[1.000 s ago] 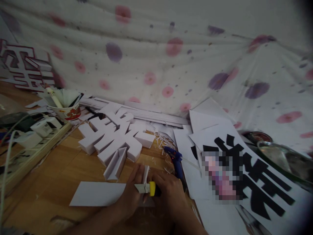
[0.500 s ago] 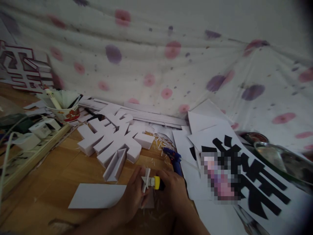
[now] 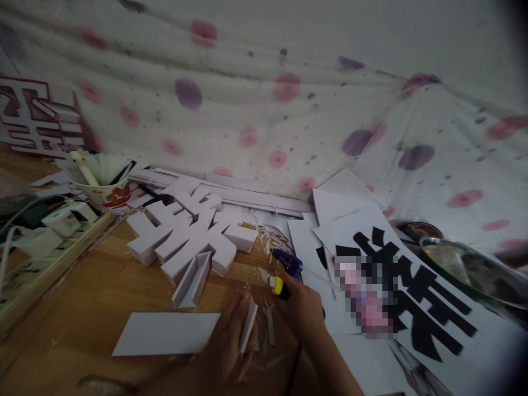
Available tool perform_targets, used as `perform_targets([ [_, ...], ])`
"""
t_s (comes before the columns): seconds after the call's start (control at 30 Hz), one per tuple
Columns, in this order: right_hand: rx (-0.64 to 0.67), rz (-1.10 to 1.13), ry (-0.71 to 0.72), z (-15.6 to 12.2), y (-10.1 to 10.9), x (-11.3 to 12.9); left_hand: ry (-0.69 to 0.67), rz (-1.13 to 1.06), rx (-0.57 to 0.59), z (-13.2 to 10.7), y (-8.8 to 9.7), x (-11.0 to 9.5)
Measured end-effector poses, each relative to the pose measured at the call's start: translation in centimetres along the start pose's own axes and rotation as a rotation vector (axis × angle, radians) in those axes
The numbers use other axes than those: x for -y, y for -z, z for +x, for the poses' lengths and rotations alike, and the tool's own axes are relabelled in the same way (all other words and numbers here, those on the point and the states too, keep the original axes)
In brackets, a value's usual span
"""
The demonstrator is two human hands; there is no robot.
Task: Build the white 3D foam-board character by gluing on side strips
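Holding a narrow white piece point(image 3: 248, 329) in the left grip point(image 3: 231, 330), with fingers closed around it, just above a wooden surface point(image 3: 94, 297). Clasping a knife point(image 3: 278, 285) with a yellow collar in the right grip point(image 3: 303, 308), with fingers wrapped about its dark handle. Aimed away and to the left, in the knife's case, with blade bare, slightly blurred and apart from the piece. Placed below and left of the blade, in the piece's case, nearer to the body and well within reach of both hands, though held only by the left. Running fore and aft along its long axis, leaning a little right at the far end, seemingly on edge; crossed, by direction, by the blade's more sideways slant.

Scattered between the two hands and nearer the body, in thin shavings point(image 3: 270, 327), some blurred. Laid flat to the left, running sideways, in the case of a white card point(image 3: 165, 333), with its right end hidden by the left hand. Seen beyond, across the surface: a white raised character point(image 3: 185, 236), with a blue glue gun point(image 3: 286, 261) just past the knife and a black-printed sheet point(image 3: 445, 319) farther right.
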State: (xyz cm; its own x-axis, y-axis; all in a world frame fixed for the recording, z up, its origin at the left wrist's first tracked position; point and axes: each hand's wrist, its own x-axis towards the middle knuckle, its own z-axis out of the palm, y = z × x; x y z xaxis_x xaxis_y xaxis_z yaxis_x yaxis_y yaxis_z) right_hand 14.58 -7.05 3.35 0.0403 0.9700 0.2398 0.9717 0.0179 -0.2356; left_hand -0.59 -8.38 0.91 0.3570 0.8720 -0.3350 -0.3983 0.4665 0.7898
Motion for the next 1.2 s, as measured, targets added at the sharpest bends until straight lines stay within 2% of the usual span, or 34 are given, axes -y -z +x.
perform_targets([
  [0.07, -0.013, -0.005, -0.018, 0.1, 0.1, -0.1, -0.015, 0.053, 0.014, 0.2, 0.2, 0.1],
  [0.17, 0.014, 0.031, -0.013, 0.0, 0.1, 0.5, -0.111, 0.106, 0.031, 0.6, 0.4, -0.5],
  [0.3, 0.019, 0.056, -0.037, -0.2, 0.0, 1.2, -0.181, 0.030, -0.016, 0.9, 0.4, -1.4],
  [0.57, 0.052, 0.053, -0.123, -0.3, -0.4, 0.4, -0.203, 0.002, -0.092, 1.6, 0.4, -1.6],
  [0.77, 0.096, 0.064, -0.127, -0.4, -0.6, 0.0, -0.167, -0.013, -0.176, 1.8, 0.6, -1.9],
  [1.03, 0.109, 0.090, -0.150, -0.4, -0.7, -0.2, -0.172, 0.053, -0.202, 1.5, 0.7, -2.1],
  [1.2, 0.109, 0.126, -0.146, -0.6, -0.8, -0.2, -0.227, 0.078, -0.161, 1.6, 0.8, -1.3],
])
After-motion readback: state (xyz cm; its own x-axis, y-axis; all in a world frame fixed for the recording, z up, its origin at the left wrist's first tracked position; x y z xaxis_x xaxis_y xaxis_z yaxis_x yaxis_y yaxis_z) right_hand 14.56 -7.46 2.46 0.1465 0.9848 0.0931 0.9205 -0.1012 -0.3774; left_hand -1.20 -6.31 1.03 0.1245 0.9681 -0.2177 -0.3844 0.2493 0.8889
